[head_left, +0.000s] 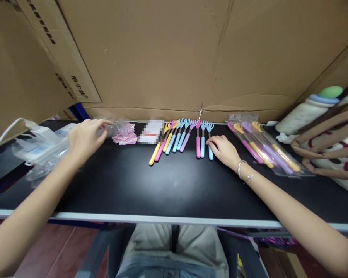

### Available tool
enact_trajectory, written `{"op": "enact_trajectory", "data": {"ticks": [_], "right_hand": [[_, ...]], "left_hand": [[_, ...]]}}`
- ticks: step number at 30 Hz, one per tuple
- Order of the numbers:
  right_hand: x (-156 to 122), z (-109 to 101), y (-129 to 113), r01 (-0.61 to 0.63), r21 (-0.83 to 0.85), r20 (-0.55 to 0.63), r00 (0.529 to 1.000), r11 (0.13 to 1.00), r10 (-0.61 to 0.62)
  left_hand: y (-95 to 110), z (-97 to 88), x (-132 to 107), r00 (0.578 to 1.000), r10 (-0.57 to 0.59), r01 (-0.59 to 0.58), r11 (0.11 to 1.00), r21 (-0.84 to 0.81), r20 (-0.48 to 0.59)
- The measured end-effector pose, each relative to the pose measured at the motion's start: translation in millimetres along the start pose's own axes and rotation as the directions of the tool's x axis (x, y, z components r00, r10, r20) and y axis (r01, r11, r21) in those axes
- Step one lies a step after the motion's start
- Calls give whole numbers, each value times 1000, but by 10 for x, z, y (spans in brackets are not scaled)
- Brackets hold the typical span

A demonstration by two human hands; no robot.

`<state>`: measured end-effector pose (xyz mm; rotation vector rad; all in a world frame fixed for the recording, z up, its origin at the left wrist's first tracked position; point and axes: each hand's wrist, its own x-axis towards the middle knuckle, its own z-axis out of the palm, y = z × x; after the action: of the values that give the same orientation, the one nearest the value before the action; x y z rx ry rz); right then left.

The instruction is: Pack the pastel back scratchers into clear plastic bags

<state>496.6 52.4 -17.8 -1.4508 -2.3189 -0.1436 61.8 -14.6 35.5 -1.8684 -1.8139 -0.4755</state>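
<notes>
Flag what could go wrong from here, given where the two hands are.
The right hand is at the handle of the rightmost loose blue scratcher; a sideways nudge might knock it into the neighbouring blue scratcher and disturb the row.

The left hand is by the clear plastic, which lies against the loose pink cards; pulling the plastic away could drag or scatter some cards.

Left of the left fingers point(106, 122), a white power strip point(40, 152) is seen; right of the right fingers point(214, 139), a bottle point(303, 112) and bag point(336, 146).
</notes>
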Motion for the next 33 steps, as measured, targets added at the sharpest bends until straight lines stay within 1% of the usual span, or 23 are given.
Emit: {"op": "enact_trajectory", "data": {"ticks": [5,7,10,13,15,16,18,20,24,28,31,33], "right_hand": [[5,-14,4,-7,18,13,1000,1000,7],[8,-21,6,-14,27,22,1000,1000,14],[11,-29,4,-37,56,19,999,998,36],[14,-27,-1,-104,109,-8,994,989,106],[18,-28,-6,-139,110,-50,988,984,146],[20,-31,-11,-138,104,-78,986,985,146],[24,-51,-30,-87,112,-138,985,990,102],[24,-92,-73,-3,160,-191,981,987,34],[-2,-211,-247,147,280,-249,965,949,-76],[-54,-275,-442,268,388,-240,953,882,-184],[-87,-249,-523,322,392,-203,944,862,-260],[-101,-216,-540,329,366,-184,942,870,-279]], "left_hand": [[367,-124,172,995,56,-70,982,-175,-86],[532,-155,250,991,59,-86,966,-243,-118],[769,-173,352,991,47,-86,943,-321,-126],[976,-174,416,988,84,-128,914,-386,-128],[1099,-174,437,983,121,-170,890,-423,-141],[1158,-172,442,979,141,-192,878,-439,-147],[1276,-163,444,970,183,-236,853,-466,-158],[1402,-139,436,959,226,-282,830,-481,-170],[1677,-42,373,921,350,-388,776,-498,-173],[1892,86,232,872,429,-487,719,-495,-234],[1948,160,125,844,447,-536,712,-453,-296],[1950,191,79,837,445,-547,710,-444,-319]]}}
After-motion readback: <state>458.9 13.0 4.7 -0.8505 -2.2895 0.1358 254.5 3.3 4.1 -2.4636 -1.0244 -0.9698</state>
